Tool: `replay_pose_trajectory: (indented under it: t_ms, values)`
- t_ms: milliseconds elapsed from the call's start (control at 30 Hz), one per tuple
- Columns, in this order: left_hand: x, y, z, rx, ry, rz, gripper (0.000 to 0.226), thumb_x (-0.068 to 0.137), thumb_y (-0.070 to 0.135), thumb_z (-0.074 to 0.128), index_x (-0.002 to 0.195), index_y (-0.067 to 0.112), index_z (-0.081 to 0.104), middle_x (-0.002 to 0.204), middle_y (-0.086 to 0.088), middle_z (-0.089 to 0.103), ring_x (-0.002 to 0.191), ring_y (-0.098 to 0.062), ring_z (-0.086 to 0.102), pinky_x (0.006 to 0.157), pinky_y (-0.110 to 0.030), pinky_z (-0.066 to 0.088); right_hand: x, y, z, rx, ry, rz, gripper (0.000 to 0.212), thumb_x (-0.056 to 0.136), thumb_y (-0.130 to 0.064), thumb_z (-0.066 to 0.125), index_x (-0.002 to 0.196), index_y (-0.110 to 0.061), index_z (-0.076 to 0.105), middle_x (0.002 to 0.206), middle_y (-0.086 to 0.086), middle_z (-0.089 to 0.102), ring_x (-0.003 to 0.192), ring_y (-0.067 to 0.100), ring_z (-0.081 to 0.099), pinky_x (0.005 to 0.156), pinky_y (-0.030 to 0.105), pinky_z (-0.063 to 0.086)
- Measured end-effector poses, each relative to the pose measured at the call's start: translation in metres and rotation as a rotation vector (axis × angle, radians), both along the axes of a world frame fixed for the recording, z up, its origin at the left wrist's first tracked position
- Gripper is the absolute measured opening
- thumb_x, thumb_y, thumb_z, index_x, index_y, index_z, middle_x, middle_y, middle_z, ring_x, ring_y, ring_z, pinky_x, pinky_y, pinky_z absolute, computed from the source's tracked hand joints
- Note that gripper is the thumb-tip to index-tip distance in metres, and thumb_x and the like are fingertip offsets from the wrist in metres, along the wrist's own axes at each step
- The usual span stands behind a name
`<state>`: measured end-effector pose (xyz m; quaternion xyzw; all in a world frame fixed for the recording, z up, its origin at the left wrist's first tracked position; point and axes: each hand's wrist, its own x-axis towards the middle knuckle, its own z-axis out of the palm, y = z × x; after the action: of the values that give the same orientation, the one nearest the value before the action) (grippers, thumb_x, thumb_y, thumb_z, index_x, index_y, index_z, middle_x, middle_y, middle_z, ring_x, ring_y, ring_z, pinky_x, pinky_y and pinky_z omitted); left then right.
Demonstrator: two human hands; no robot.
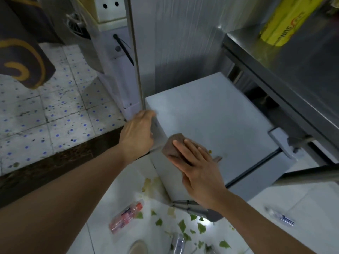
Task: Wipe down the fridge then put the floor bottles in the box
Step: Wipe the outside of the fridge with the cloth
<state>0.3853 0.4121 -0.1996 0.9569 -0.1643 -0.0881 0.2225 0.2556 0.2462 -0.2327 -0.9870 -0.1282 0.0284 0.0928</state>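
Observation:
A small white fridge (216,114) stands below me, its flat top facing up. My right hand (196,167) lies flat with straight fingers on a brown cloth (173,145), pressing it onto the near left part of the fridge top. My left hand (137,132) grips the fridge's left top edge, fingers curled over it. On the white floor lie a pink-labelled plastic bottle (125,216), a clear bottle with a blue label (280,216) and another clear bottle (178,241) at the bottom edge.
A steel counter (275,57) with a yellow roll (282,21) overhangs the fridge on the right. A tall white appliance (117,52) stands behind left. Green leaf scraps (183,224) and stains litter the floor. A dark threshold strip (55,167) divides the two floors.

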Motion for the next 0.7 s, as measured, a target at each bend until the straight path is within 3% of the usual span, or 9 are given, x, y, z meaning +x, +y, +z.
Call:
replay_pose_trajectory:
  t_ms: [200, 367, 467, 700]
  values:
    - [0.007, -0.019, -0.007, 0.006, -0.032, -0.082, 0.064, 0.079, -0.005, 0.054, 0.138, 0.013, 0.039, 0.142, -0.007, 0.043, 0.128, -0.026, 0.041, 0.106, -0.038, 0.034, -0.014, -0.013, 0.003, 0.034, -0.042, 0.041, 0.045, 0.089, -0.029, 0.039, 0.132, -0.032, 0.053, 0.152, -0.002, 0.034, 0.140, 0.025, 0.033, 0.111, 0.046, 0.032]
    - [0.017, -0.015, -0.011, -0.034, -0.104, -0.106, 0.048, 0.075, -0.006, 0.054, 0.122, 0.005, 0.055, 0.132, -0.011, 0.053, 0.122, -0.028, 0.048, 0.102, -0.039, 0.038, 0.046, -0.018, 0.003, 0.004, 0.058, 0.011, 0.054, 0.093, -0.042, 0.017, 0.146, -0.036, 0.029, 0.159, -0.004, 0.017, 0.146, 0.021, 0.016, 0.117, 0.043, 0.017]
    - [0.017, -0.016, -0.016, -0.041, -0.142, -0.100, 0.048, 0.069, -0.014, 0.049, 0.113, 0.003, 0.060, 0.123, -0.013, 0.058, 0.116, -0.030, 0.051, 0.097, -0.039, 0.039, 0.085, -0.028, -0.002, -0.035, 0.046, -0.075, 0.060, 0.090, -0.047, 0.005, 0.149, -0.037, 0.016, 0.160, -0.005, 0.007, 0.147, 0.018, 0.007, 0.117, 0.040, 0.009]
    - [0.018, -0.023, -0.015, 0.079, -0.168, -0.098, 0.044, 0.069, -0.013, 0.053, 0.110, 0.002, 0.059, 0.122, -0.014, 0.057, 0.112, -0.032, 0.052, 0.095, -0.043, 0.043, 0.103, -0.143, -0.015, -0.129, 0.014, -0.538, 0.052, 0.101, -0.035, 0.026, 0.151, -0.027, 0.015, 0.161, 0.004, 0.005, 0.147, 0.024, 0.010, 0.114, 0.044, 0.012]
